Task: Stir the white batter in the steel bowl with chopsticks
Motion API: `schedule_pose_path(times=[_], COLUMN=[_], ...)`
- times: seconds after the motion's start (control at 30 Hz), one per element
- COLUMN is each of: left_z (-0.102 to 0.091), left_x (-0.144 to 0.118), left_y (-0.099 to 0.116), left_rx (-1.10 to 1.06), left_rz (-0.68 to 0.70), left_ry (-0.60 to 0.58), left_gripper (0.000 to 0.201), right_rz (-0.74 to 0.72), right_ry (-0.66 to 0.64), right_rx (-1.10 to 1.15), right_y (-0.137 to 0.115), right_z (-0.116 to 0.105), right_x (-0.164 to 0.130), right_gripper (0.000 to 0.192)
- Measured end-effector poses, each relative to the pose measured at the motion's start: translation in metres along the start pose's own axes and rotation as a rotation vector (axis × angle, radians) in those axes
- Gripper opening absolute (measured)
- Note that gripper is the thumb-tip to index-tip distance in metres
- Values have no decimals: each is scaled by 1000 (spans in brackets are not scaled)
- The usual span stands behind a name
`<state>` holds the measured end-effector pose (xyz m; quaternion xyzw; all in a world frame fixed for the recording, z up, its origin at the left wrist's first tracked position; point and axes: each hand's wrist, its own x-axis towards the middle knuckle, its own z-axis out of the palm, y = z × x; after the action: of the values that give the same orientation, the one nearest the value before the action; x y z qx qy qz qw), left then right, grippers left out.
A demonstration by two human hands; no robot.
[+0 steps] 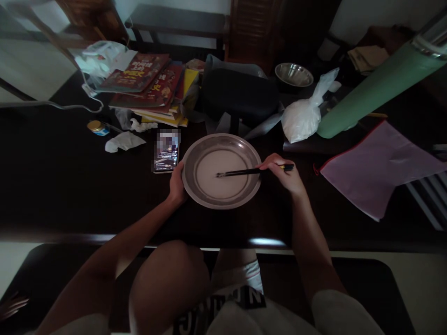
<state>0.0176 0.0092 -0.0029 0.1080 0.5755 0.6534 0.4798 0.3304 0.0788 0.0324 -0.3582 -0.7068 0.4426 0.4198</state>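
With the metal dish (199, 153) sitting mid-counter (63, 186), just right of a phone (166, 151), the left hand (177, 186) is gripping its rim at nine o'clock while the right hand (282, 174), closed around chopsticks (244, 172) at three o'clock, is stirring pale batter (220, 179); keeping strokes shallow should avoid slopping.

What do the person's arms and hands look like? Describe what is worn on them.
Both arms are bare from the hands up to the bottom edge of the picture: no sleeves, watch, bracelet or gloves show. The left hand and right hand carry no visible rings, though the dim light hides fine detail.
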Motion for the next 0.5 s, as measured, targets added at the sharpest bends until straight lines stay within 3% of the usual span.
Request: schedule_pose_path(times=[0.13, 0.3, 0.43, 0.5], left_z=[0, 1, 1, 0], left_x=[0, 0, -1, 0], left_y=[1, 1, 1, 0], left_rx=[5, -6, 20, 27], left_rz=[-18, -34, 7, 20], left_ry=[11, 45, 17, 4], left_gripper=[23, 20, 23, 25], right_rz=[28, 12, 36, 64], right_ry=[138, -38, 134, 126], right_rx=[-13, -10, -32, -6], right_y=[0, -1, -2, -2], right_z=[-3, 0, -2, -3], right_x=[-1, 0, 0, 0], right_gripper=[35, 35, 37, 40])
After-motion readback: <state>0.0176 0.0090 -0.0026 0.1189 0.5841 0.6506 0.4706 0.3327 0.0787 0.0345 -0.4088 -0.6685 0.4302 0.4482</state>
